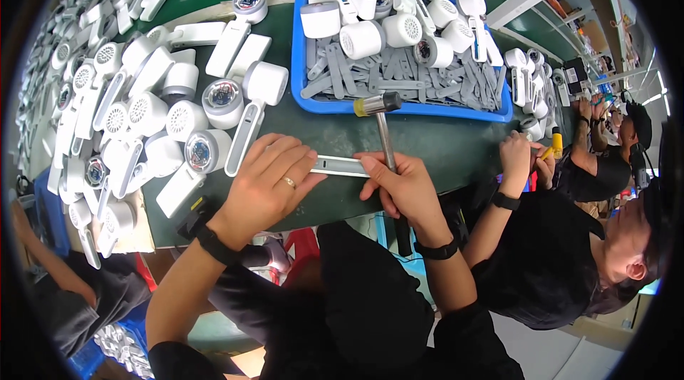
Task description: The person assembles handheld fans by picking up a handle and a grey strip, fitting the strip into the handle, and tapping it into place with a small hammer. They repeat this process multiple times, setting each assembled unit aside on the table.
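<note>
Head view: over the counter [459,155], the left hand [271,180] grasps the nine-o'clock end of a white handle [340,165]; the right hand [406,184] clasps its three-o'clock end and a hammer [386,140]. A blue tray [420,111] sits at one o'clock.

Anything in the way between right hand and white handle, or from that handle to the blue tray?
Nothing visible separates the right hand from the white handle: its thumb is on one end. Toward the blue tray, the hammer in that same hand juts forward at that end, its head overlapping the tray's near rim on camera.
</note>
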